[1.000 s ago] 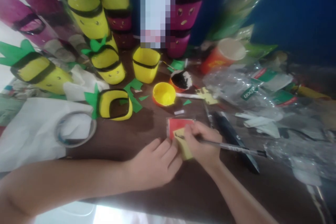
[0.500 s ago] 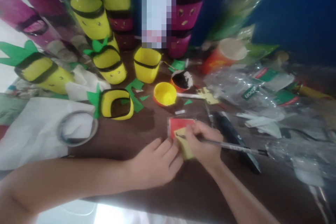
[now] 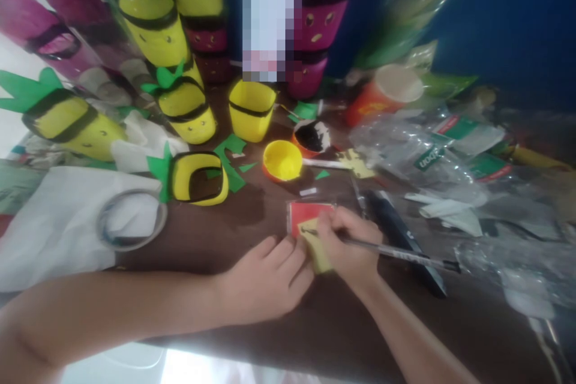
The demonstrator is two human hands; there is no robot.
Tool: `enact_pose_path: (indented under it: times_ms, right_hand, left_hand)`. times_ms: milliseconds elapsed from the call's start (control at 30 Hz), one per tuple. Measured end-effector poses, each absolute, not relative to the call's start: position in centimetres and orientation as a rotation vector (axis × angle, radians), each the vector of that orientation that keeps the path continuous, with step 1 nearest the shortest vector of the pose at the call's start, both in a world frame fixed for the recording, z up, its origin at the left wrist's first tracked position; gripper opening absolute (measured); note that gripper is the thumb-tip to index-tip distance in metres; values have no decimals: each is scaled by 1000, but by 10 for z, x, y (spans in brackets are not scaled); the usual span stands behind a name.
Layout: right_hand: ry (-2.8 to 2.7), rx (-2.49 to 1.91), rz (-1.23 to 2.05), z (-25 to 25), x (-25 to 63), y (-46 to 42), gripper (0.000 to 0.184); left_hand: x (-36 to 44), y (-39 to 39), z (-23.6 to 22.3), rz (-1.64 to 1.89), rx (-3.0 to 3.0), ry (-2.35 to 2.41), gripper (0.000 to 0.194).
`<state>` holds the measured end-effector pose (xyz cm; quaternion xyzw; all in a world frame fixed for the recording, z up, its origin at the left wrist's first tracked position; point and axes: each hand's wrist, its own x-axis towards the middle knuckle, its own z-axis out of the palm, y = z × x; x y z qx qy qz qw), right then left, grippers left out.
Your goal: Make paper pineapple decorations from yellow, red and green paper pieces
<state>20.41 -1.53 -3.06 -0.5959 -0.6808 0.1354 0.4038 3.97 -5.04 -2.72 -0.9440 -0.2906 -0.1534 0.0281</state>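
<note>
My right hand is closed around a pen, whose tip rests at the upper left of a small piece of yellow paper. A short dark mark shows at the tip. Under the paper's top edge lies a red card in a clear sleeve. My left hand lies on the table with its fingers curled together, their tips pressed at the paper's left edge; its thumb is hidden.
Yellow pineapple-like containers stand left and behind. Ahead sit a yellow paint cup and a black paint cup. A tape roll is at left; a box cutter and clear plastic bottles are at right.
</note>
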Motion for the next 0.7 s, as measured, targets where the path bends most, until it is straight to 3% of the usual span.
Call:
enact_pose_path:
  times_ms: [700]
  right_hand:
    - [-1736, -1487, 316, -29, 204, -15, 34]
  left_hand:
    - [40, -50, -28, -470, -2910, -899, 26]
